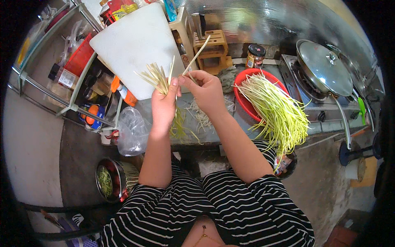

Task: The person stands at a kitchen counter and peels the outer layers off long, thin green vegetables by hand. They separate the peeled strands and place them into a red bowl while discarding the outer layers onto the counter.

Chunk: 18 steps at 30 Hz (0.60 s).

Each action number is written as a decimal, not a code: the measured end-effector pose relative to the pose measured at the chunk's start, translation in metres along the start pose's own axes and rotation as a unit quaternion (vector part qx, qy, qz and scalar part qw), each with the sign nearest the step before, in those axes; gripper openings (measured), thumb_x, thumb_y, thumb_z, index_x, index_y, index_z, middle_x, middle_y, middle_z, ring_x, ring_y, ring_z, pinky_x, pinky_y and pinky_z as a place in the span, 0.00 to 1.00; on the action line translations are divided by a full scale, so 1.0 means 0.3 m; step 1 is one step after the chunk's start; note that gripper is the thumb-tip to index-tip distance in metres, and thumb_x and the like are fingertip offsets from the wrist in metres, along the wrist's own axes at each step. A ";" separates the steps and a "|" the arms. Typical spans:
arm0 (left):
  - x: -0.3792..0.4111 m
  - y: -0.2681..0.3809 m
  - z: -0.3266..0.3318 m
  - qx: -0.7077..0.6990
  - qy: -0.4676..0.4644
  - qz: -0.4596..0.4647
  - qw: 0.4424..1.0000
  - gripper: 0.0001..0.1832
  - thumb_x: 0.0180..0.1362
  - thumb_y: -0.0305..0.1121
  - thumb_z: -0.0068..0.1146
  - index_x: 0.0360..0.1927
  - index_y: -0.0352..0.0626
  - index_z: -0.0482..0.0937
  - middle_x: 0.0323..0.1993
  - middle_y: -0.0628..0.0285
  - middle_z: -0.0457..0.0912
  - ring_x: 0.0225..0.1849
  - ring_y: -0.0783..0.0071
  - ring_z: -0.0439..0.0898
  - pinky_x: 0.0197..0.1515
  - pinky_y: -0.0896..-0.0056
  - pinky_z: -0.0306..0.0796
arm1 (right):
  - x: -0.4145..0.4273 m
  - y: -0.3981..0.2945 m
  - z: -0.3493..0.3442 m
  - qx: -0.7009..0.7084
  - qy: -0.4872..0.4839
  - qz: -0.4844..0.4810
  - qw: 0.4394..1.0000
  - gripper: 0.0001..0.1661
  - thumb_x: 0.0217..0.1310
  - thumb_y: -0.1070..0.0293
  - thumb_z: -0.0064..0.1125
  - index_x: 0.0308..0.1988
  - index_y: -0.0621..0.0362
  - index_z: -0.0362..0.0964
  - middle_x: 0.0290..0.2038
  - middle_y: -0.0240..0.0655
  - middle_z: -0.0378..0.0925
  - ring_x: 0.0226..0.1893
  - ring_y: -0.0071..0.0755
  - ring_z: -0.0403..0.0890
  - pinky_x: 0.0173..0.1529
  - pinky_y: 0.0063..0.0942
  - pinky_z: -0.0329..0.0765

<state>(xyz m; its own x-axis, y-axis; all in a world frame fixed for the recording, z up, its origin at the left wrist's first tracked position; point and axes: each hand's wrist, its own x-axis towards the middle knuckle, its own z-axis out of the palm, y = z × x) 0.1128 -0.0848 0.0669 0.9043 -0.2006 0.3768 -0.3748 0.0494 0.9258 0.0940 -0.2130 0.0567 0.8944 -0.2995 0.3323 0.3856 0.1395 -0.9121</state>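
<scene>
My left hand (pixel 164 103) is closed around a bunch of pale garlic chives (pixel 156 75), their whitish ends fanning out above the fist and thin yellow-green tips hanging below. Between the thumb and fingers of my right hand (pixel 205 89) is a single pale stalk (pixel 199 52), slanting up to the right. The two hands are close together over the grey tiled counter. To the right, a red plastic basket (pixel 241 98) holds a large heap of yellow-green chives (pixel 277 114) that droops over its front rim. Whitish scraps (pixel 202 114) lie on the counter beneath my right wrist.
A white cutting board (pixel 139 46) leans behind my left hand. At the back stand a wooden knife block (pixel 213 40) and a dark-lidded jar (pixel 256 55). A lidded pan (pixel 327 68) sits on the gas stove at right. A clear plastic bag (pixel 132 132) hangs over the counter's front edge.
</scene>
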 end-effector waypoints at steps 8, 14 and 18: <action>-0.010 0.025 -0.033 0.016 -0.008 -0.053 0.998 0.12 0.65 0.36 0.54 0.34 0.37 0.77 0.22 0.71 0.70 0.27 0.84 0.66 0.34 0.81 0.61 | -0.002 -0.026 -0.031 -0.139 -0.035 -0.067 0.987 0.14 0.55 0.61 0.63 0.32 0.63 0.79 0.26 0.40 0.78 0.22 0.32 0.73 0.28 0.29 0.68; -0.007 0.035 -0.056 0.013 -0.004 -0.048 0.999 0.11 0.63 0.36 0.56 0.35 0.37 0.79 0.21 0.72 0.70 0.25 0.84 0.64 0.32 0.82 0.59 | 0.020 -0.008 -0.048 -0.120 -0.020 -0.057 0.991 0.14 0.60 0.61 0.62 0.34 0.63 0.76 0.23 0.25 0.72 0.23 0.15 0.65 0.28 0.18 0.63; -0.004 0.022 -0.086 0.027 0.017 -0.049 0.998 0.12 0.62 0.37 0.58 0.36 0.37 0.80 0.21 0.72 0.70 0.25 0.85 0.64 0.30 0.82 0.58 | 0.037 -0.024 -0.085 -0.084 0.002 -0.024 0.996 0.14 0.62 0.60 0.61 0.35 0.62 0.75 0.23 0.22 0.71 0.24 0.13 0.65 0.28 0.17 0.63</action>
<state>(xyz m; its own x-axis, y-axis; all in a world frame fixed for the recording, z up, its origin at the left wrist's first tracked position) 0.1145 -0.0589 0.0735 0.9435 -0.1686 0.2852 -0.2927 -0.0211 0.9560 0.0954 -0.2414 0.0609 0.8749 -0.3059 0.3754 0.3836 -0.0352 -0.9228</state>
